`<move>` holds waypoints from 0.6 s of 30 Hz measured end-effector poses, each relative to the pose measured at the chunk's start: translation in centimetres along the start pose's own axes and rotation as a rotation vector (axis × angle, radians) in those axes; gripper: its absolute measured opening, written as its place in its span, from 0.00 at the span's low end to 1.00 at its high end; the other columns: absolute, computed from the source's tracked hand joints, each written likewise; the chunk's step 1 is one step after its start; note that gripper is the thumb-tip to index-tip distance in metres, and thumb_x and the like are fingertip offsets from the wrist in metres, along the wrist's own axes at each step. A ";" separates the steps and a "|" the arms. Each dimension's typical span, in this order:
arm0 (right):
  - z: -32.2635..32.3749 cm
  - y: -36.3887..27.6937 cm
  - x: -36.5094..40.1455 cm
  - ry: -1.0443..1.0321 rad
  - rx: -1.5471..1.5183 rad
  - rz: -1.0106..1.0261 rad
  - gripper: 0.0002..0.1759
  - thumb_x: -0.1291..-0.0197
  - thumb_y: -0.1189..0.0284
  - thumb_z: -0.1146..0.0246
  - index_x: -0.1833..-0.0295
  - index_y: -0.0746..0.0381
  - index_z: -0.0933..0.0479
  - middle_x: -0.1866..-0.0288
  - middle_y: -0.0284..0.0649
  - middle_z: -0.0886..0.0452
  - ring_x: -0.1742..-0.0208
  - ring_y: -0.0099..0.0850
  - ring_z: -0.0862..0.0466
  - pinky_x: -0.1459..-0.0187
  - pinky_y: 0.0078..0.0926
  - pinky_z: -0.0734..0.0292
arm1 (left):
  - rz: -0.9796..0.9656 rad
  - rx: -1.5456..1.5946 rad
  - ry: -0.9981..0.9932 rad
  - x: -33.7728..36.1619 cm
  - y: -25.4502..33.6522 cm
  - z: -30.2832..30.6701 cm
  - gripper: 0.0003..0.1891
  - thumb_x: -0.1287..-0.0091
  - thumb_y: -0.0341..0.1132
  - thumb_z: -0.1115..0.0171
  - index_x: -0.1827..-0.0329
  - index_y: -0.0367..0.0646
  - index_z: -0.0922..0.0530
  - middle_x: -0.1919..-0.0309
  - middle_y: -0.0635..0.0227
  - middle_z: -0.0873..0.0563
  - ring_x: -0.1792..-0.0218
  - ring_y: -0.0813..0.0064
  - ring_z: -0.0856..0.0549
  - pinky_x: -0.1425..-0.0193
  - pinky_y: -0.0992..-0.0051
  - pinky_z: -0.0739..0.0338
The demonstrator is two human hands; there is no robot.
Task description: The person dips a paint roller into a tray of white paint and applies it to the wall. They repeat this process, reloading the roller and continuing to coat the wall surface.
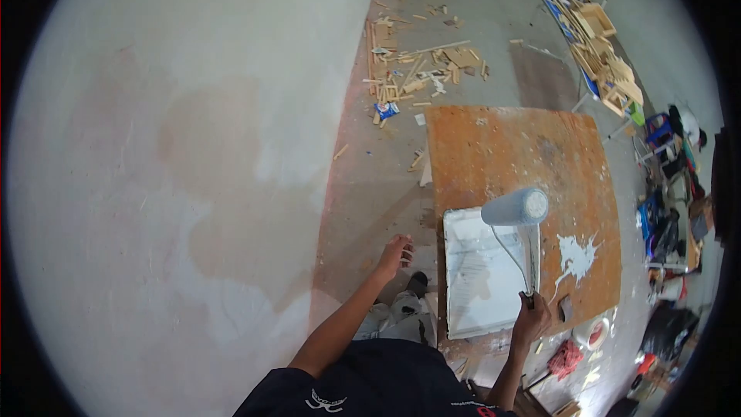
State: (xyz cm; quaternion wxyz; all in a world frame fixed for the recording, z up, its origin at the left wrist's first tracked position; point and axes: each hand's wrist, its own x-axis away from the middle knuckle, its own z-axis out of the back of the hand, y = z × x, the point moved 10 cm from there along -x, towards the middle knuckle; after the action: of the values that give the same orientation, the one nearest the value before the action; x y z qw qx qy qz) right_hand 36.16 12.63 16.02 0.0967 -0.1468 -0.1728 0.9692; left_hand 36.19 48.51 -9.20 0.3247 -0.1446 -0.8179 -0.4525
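1. I have one paint roller [511, 208] at 3 o'clock in my view, its head above the far right corner of the tray.
2. My right hand [532, 316], at 4 o'clock, is closed round the roller's handle.
3. My left hand [399, 251], at 5 o'clock, is empty, fingers loosely curled.
4. I count one white-coated tray [451, 293], lying on one orange-brown worktop [494, 147].
5. One white paint splash [575, 255] sits at 3 o'clock from that tray.
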 end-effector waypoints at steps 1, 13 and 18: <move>-0.1 -0.8 -0.3 -0.009 -0.017 0.028 0.13 0.58 0.71 0.28 0.69 0.65 0.22 0.76 0.43 0.23 0.76 0.39 0.24 0.73 0.36 0.33 | -0.015 0.025 0.002 0.1 0.3 0.6 0.15 0.36 0.50 0.43 0.60 0.49 0.29 0.71 0.71 0.24 0.76 0.79 0.23 0.74 0.76 0.29; -3.6 -23.3 0.6 -0.118 -0.458 0.284 0.11 0.55 0.71 0.28 0.69 0.66 0.20 0.79 0.43 0.21 0.80 0.33 0.23 0.73 0.30 0.30 | -0.253 0.261 0.051 7.0 9.3 10.8 0.13 0.35 0.50 0.44 0.61 0.51 0.28 0.72 0.73 0.23 0.77 0.81 0.23 0.72 0.78 0.27; -5.7 -36.6 4.6 -0.345 -0.508 0.535 0.15 0.56 0.67 0.27 0.67 0.66 0.19 0.78 0.45 0.20 0.78 0.33 0.23 0.71 0.30 0.30 | -0.400 0.316 0.211 13.4 13.5 19.7 0.13 0.34 0.50 0.45 0.60 0.50 0.28 0.71 0.73 0.24 0.75 0.82 0.23 0.71 0.79 0.26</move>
State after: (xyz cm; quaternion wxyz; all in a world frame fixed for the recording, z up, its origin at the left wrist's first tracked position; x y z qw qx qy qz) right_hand 38.70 49.18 23.08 -0.2286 -0.0408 -0.3759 0.8971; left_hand 25.48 71.60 0.89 0.3310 0.1202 -0.8523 -0.3868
